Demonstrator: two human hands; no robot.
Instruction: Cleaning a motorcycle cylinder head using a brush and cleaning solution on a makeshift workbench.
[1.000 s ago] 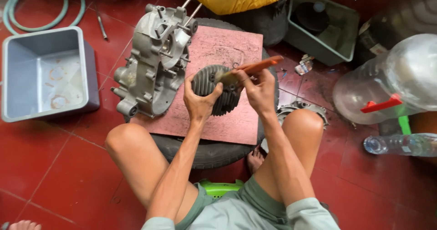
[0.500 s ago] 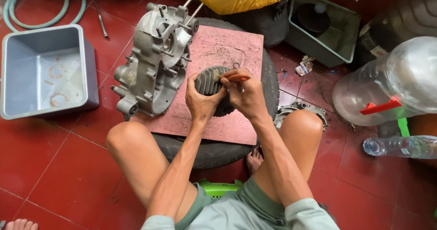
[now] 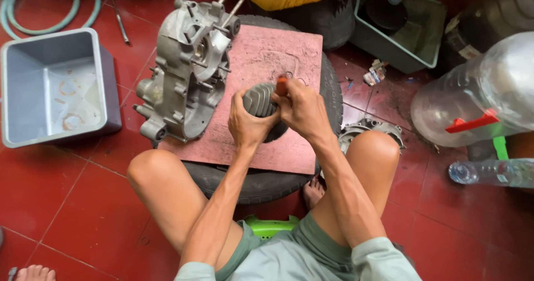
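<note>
I see a grey engine casing (image 3: 186, 69) on a reddish board (image 3: 278, 53) over a tyre (image 3: 258, 183), a grey plastic tub (image 3: 53, 89) and green hose (image 3: 39, 14) far left, and clear plastic bottles (image 3: 478, 92) on the red-tiled floor (image 3: 67, 203).

Grey finned cylinder (image 3: 260, 100), orange tool handle (image 3: 281, 85), reddish board (image 3: 278, 64), grey tub (image 3: 53, 86)

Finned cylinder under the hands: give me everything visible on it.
The finned cylinder is a grey, dull cast-metal part with parallel cooling fins. It lies on its side on the pink board over a tyre, beside the engine case. The left hand grips it; the right hand holds an orange-handled tool against it. Its lower part is hidden.
</note>
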